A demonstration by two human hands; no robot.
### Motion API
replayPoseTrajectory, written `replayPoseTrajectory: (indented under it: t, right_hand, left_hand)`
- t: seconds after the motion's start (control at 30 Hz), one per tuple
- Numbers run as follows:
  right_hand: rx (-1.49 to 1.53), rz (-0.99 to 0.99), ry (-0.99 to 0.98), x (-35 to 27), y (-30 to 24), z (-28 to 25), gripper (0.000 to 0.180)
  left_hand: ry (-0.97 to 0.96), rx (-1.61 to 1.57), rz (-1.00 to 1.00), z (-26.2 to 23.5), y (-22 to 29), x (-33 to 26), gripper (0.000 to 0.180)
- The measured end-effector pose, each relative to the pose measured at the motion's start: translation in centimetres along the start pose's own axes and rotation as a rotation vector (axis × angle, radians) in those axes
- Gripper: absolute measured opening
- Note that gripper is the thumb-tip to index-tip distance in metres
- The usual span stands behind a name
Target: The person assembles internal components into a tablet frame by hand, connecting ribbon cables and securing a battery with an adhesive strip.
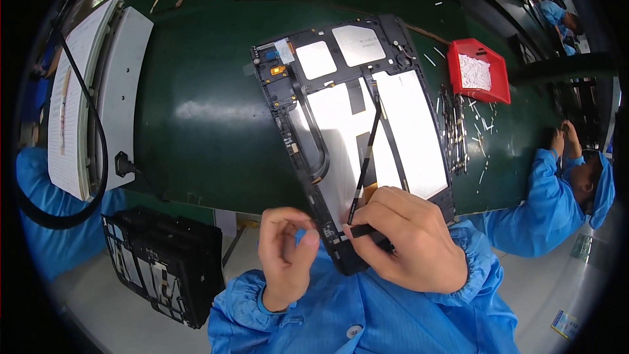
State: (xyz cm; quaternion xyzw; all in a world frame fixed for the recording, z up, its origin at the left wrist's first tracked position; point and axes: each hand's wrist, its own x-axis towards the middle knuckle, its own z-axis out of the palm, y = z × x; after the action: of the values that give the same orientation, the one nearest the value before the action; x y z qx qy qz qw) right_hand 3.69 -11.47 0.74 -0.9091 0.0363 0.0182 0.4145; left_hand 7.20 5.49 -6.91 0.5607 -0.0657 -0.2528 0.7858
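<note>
A black-framed electronic device chassis (275,102) with silver metal plates lies tilted on the green table, its near end close to my body. Over its plates runs a thin black flat flex cable (370,151), from a connector near the upper middle down toward the near end. My right hand (416,239) pinches the lower end of this cable between thumb and fingers, just above the chassis. At the near left edge of the chassis, my left hand (285,256) has its fingers loosely curled, thumb apart, with nothing visible in it. The right fingers partly cover the near end.
Right of the chassis stands a red tray (495,82) of small white strips. Several dark flat cables (453,131) and loose white strips lie below it. A white binder-like stack (124,79) with a black power cord (98,118) is left. Stacked chassis (164,262) sit lower left. Co-workers flank the table.
</note>
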Motion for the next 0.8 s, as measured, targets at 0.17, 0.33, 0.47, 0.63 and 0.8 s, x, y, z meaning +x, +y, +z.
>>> replayPoseTrajectory:
  t: [0.17, 0.33, 0.47, 0.63, 0.8]
  right_hand:
    - [0.017, -0.021, -0.041, 0.1, 0.1, -0.3, 0.017]
    - [0.015, -0.041, -0.034, 0.3, -0.2, -0.2, 0.017]
    - [0.010, -0.031, -0.009, 0.2, -0.2, 0.0, 0.019]
    - [0.017, -0.046, 0.012, 0.3, 0.1, 0.2, 0.023]
    - [-0.031, -0.067, -0.030, 0.1, -0.1, 0.0, 0.022]
  left_hand:
    - [0.004, 0.029, -0.003, 0.1, -0.1, -0.1, 0.022]
    - [0.028, 0.079, 0.006, 0.1, 0.1, -0.2, 0.020]
    - [-0.005, 0.138, 0.064, 0.0, -0.1, -0.2, 0.017]
    - [0.022, 0.290, 0.131, 0.3, 0.0, 0.1, 0.016]
    - [-0.009, 0.436, 0.155, 0.4, 1.0, 0.4, 0.019]
